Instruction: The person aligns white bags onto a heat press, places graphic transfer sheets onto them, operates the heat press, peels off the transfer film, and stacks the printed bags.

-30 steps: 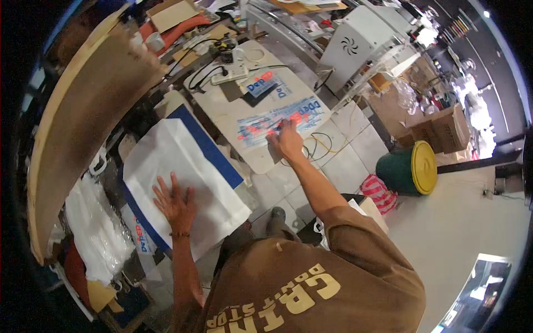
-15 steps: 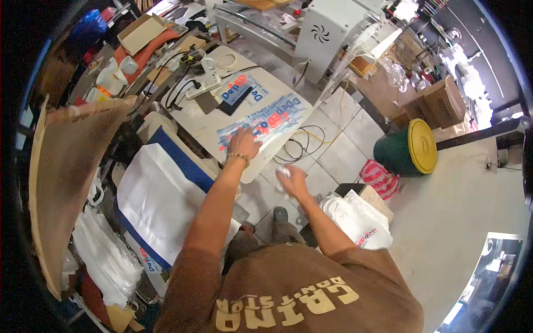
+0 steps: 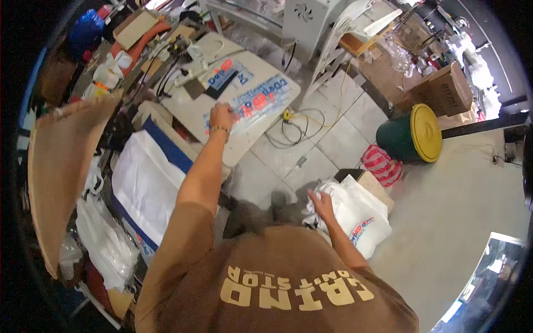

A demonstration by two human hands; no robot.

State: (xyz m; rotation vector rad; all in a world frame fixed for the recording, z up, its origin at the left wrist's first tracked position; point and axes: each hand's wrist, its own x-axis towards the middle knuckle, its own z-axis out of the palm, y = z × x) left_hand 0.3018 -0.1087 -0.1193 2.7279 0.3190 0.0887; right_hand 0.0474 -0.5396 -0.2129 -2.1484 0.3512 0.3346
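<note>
A clear film [image 3: 269, 95] with blue and red lettering lies on the white tabletop [image 3: 244, 141]. My left hand [image 3: 223, 117] rests at its near left end, fingers loosely bent and spread over the surface. Down to the right, a pile of white cloth [image 3: 361, 208] with a small red and blue print sits low beside my legs. Above its left edge is my right hand [image 3: 322, 206], fingers apart and touching or just over the cloth. Whether a fold lies between those fingers is hard to see.
A black phone-like slab [image 3: 225, 83] and a power strip [image 3: 194, 64] lie on the table. Cables [image 3: 288, 130] coil on the tiles. A green bin with a yellow lid [image 3: 426, 133] stands right. A white and blue padded board [image 3: 147, 172] is at left.
My right hand has moved down and right to the cloth pile; the small white thing earlier in it is no longer distinct. My left hand has shifted to the film's left end.
</note>
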